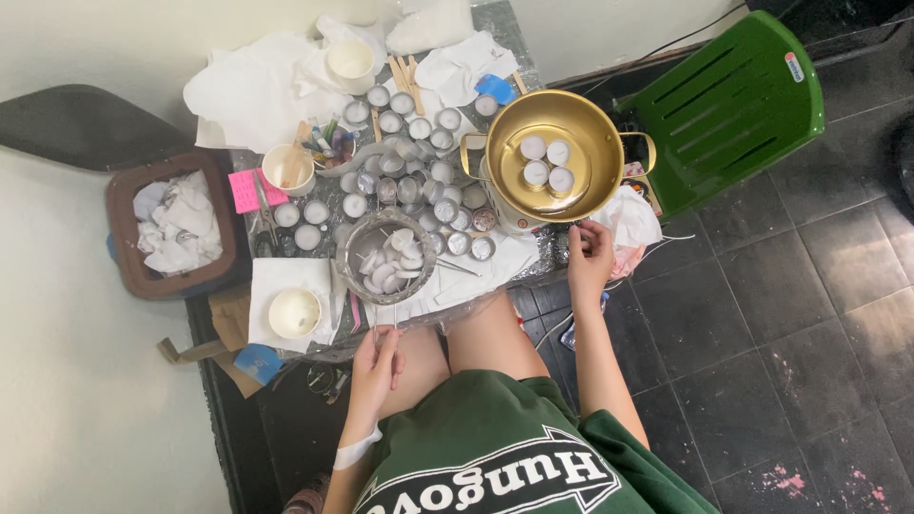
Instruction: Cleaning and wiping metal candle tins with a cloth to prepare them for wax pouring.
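Note:
My left hand [377,362] hovers at the near edge of the low table, fingers pinched on a thin wick stick that points up toward a wire sieve bowl [387,255] filled with white wax discs. My right hand [588,255] rests at the table's right edge, just below a gold pot [554,154] that holds several white tealights; its fingers are curled, and I cannot tell whether they hold anything. Many small metal tealight cups [411,162] crowd the table's middle.
A brown bin [176,228] of crumpled tissue stands left of the table. White paper cups [294,312] and tissues lie around. A green plastic chair [728,105] stands at right on dark floor tiles. My knees sit under the table's near edge.

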